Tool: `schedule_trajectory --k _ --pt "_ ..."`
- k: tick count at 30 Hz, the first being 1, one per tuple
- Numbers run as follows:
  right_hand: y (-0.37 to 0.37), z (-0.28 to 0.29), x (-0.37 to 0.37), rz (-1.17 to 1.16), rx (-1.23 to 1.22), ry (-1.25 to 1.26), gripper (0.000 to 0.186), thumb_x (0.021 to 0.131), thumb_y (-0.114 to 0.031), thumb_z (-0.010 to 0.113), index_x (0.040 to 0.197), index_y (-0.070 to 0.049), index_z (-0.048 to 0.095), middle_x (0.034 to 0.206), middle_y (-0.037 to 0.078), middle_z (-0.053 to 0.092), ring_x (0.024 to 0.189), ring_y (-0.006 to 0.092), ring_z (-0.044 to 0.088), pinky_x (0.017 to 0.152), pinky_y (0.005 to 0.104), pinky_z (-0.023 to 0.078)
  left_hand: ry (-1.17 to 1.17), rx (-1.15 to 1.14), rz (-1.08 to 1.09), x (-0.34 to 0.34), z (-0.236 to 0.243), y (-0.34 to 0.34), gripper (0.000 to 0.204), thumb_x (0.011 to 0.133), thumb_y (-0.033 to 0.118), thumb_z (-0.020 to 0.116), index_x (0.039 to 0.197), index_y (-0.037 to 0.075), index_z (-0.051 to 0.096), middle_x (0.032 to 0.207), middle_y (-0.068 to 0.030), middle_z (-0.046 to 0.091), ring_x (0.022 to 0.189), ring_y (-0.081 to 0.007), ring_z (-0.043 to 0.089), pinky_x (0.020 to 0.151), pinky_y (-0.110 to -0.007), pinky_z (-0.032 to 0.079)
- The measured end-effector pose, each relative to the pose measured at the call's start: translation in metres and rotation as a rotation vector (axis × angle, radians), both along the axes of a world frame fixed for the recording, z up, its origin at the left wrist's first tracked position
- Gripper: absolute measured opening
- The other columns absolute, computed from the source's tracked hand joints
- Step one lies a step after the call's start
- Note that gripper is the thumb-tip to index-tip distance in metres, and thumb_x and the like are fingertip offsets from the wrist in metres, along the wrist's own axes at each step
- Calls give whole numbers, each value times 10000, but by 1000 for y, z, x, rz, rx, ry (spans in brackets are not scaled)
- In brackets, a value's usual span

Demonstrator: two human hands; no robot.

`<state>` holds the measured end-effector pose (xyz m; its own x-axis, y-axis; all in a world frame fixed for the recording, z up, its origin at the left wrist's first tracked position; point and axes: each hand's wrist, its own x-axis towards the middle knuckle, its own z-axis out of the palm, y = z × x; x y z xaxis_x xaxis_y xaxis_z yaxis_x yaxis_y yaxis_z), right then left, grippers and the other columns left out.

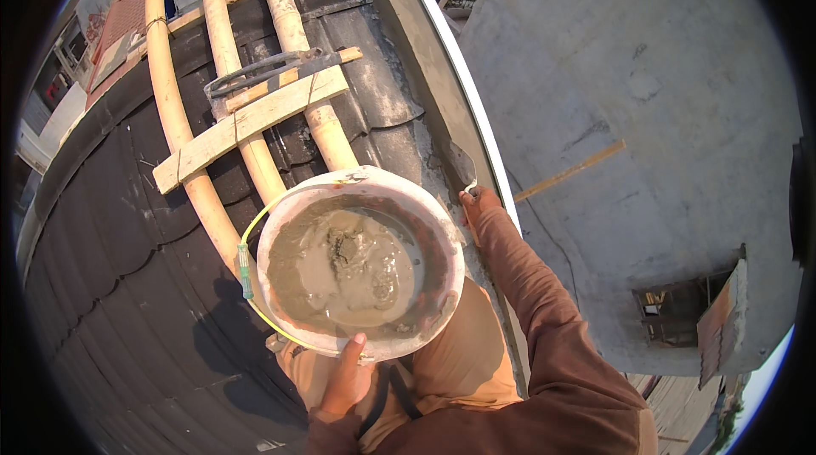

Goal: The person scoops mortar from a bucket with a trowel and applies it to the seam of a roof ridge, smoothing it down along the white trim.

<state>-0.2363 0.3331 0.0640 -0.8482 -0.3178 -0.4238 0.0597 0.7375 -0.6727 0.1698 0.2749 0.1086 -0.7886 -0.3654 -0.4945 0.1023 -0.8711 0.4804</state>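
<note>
A whitish bucket [452,243] of wet grey mortar [361,264] rests in front of my body, over my thighs. My left hand [344,380] grips its near rim, thumb on top and the other fingers hidden below. The bucket's yellow wire handle with a green grip [246,272] hangs at its left side. Just right of the bucket, my right hand [481,203] is closed round the handle of a trowel [463,166]. The trowel's blade lies against the grey mortar-faced ledge [416,39] along the roof's right edge.
Several bamboo poles [174,107] run up the dark corrugated roof [102,285], with a pale plank [255,125] and a black-wrapped frame [263,73] across them. Beyond the ledge's white edge [455,43], the roof drops off beside a grey wall [646,98] with an opening [680,310].
</note>
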Motion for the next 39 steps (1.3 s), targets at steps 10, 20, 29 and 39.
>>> schedule_trajectory --k 10,20,29,39 --pt "47 -19 35 85 146 23 367 986 -304 677 1198 -5 660 834 162 725 605 242 710 526 391 543 -78 -1425 -119 34 -46 4 742 913 -56 708 1519 220 379 1262 -199 634 1115 -321 673 951 -442 533" --pt "78 -58 25 27 216 -8 315 1005 -291 657 1002 22 696 682 131 690 568 243 667 573 370 514 -33 -117 46 1 -3 1 485 1014 298 587 1393 8 499 1327 -146 610 1226 -309 603 1028 -514 482" --pt "115 -37 55 -160 -474 -363 400 1062 -344 455 1033 -1 659 756 75 635 586 171 591 563 323 496 -21 -146 81 -4 16 5 535 1003 289 599 1455 41 458 1427 -118 550 1310 -298 551 1068 -513 480" --pt "62 -85 20 -345 -556 -325 408 1043 -392 534 983 -12 667 740 92 635 559 191 600 527 353 504 -27 -231 165 -21 27 14 688 964 334 657 1552 124 368 1514 -68 494 1406 -283 471 1159 -542 406"
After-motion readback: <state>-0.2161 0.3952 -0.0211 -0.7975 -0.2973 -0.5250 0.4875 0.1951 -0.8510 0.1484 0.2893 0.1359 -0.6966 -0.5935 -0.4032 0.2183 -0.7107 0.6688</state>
